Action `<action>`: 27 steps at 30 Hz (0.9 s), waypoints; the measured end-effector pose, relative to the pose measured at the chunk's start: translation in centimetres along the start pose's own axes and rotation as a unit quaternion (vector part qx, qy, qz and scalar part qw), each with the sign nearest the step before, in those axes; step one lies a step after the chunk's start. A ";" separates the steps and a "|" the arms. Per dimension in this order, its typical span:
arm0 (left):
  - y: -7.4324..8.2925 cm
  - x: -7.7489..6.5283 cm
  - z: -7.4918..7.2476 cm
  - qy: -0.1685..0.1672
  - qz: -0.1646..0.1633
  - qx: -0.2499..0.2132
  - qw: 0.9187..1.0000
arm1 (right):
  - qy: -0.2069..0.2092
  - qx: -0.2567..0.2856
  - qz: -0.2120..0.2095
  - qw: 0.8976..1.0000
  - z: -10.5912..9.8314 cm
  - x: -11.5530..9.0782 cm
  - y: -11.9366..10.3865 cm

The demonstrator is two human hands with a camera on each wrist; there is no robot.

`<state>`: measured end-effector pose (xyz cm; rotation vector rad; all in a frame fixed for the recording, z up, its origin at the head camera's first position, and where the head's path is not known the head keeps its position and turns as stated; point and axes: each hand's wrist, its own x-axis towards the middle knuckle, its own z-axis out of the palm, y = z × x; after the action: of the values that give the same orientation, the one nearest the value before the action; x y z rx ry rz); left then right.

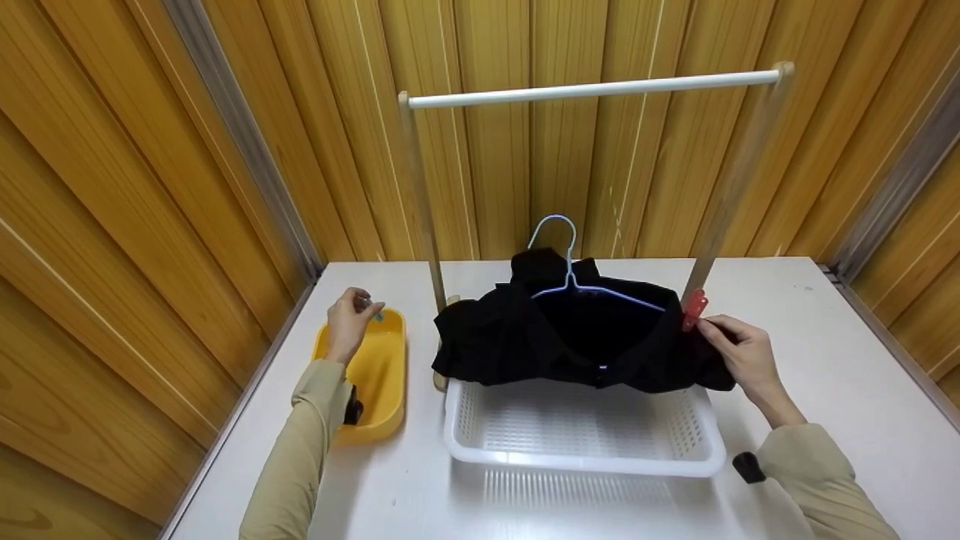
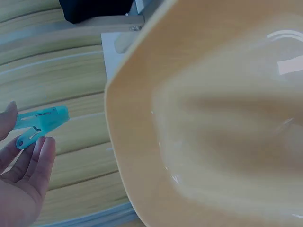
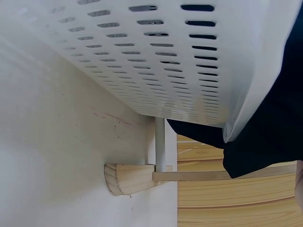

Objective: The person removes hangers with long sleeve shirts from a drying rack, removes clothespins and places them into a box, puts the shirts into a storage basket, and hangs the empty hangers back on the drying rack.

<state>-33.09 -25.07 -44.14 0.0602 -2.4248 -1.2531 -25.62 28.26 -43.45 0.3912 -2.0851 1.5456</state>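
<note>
A black collared shirt (image 1: pixel 510 337) is draped on a light blue wire hanger (image 1: pixel 571 262), across the back of a white basket. My right hand (image 1: pixel 742 356) pinches the shirt's right shoulder, its fingertips right beside a red clothespin (image 1: pixel 695 309) fastened there. In the right wrist view only a sliver of that hand (image 3: pixel 299 187) shows beside the black cloth. Over the far end of a yellow bin, my left hand (image 1: pixel 349 326) pinches a turquoise clothespin (image 2: pixel 43 122) between thumb and fingers. The clothespin's jaws point away from the palm in the left wrist view.
The yellow bin (image 1: pixel 396 390) stands at the left of the white table (image 1: pixel 420 495). The perforated white basket (image 1: pixel 585 463) sits mid-table. Behind it rises a rack with wooden posts (image 1: pixel 424 202) and a white rod (image 1: pixel 592 90). Wood-grain panels (image 1: pixel 487 165) enclose the back and sides.
</note>
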 end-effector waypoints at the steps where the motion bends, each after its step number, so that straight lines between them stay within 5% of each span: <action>1: -0.2 0.0 0.0 0.002 0.000 0.003 1.000 | 0.000 0.000 0.001 1.000 0.0 0.0 0.0; 16: -1.7 0.4 -0.9 -0.031 0.006 0.087 0.996 | 0.000 0.004 0.007 1.000 0.1 -0.1 0.1; 27: -2.7 0.1 0.2 -0.089 -0.031 0.209 0.973 | 0.005 0.007 0.021 1.000 0.1 -0.3 0.2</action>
<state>-33.68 -26.55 -46.28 0.1510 -2.8258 -0.7786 -25.49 28.22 -43.81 0.3460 -2.0887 1.5838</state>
